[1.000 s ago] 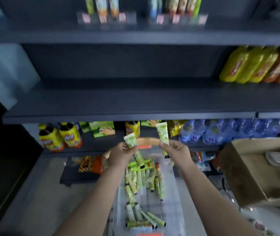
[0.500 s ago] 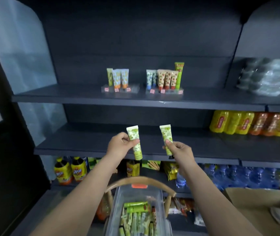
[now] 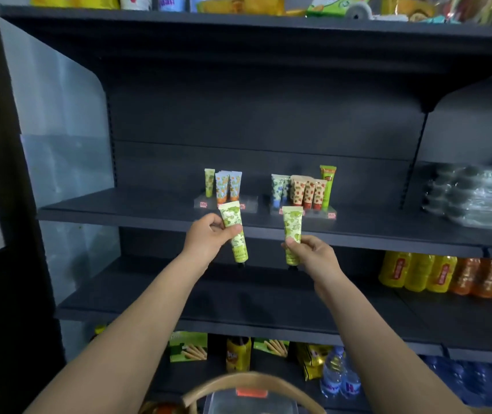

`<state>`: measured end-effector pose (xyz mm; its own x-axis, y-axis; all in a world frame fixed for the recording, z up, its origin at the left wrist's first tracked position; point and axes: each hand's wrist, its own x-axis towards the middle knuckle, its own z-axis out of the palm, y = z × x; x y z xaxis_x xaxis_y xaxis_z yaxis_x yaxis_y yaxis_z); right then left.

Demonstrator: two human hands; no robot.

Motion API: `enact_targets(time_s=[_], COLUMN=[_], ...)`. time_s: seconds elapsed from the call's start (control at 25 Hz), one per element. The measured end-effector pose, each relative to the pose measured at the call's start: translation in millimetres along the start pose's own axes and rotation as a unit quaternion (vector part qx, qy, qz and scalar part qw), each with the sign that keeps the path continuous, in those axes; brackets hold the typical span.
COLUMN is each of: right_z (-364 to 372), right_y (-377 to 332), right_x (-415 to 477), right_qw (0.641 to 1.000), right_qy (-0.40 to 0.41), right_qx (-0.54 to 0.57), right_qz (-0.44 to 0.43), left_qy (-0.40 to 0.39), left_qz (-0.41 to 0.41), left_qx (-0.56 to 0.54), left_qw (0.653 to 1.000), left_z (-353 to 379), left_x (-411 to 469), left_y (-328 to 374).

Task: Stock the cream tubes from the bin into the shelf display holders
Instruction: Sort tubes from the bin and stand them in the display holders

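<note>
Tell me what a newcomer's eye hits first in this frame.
At centre frame, the left hand pinches a green tube and the right hand grips a second green tube, both caps down. Just behind them, the left display holder and right display holder carry short rows of patterned tubes on a dark shelf. Bright yellow and orange bottles stand out at right, one shelf lower.
</note>
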<state>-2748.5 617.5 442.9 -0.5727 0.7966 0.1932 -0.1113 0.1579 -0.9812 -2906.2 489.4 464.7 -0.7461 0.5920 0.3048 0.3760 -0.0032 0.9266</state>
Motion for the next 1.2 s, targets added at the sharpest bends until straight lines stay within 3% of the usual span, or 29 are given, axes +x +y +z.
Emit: enact_targets(time_s=[0.24, 0.56, 0.76, 0.96, 1.2], right_z=[83, 187, 210, 227, 221], right_y=[-8, -39, -64, -82, -86], right_x=[52, 130, 165, 208, 281], right_qw=[0.996, 0.992, 0.981, 0.968, 0.954], right_qy=[-0.037, 0.041, 0.0, 0.015, -0.015], right_qx=[-0.072, -0.115, -0.183, -0.215, -0.27], right_qz=[-0.034, -0.035, -0.069, -0.129, -0.13], left_qy=[-0.024, -0.069, -0.088, -0.07, -0.071], left_qz=[0.046, 0.081, 0.102, 0.121, 0.116], left_qx=[0.0, -0.004, -0.003, -0.005, -0.016], left_qw=[0.999, 0.994, 0.991, 0.99, 0.991], left_z=[-68, -157, -159, -145, -117], left_x=[82, 211, 257, 299, 361], left_y=[-18, -36, -43, -50, -65])
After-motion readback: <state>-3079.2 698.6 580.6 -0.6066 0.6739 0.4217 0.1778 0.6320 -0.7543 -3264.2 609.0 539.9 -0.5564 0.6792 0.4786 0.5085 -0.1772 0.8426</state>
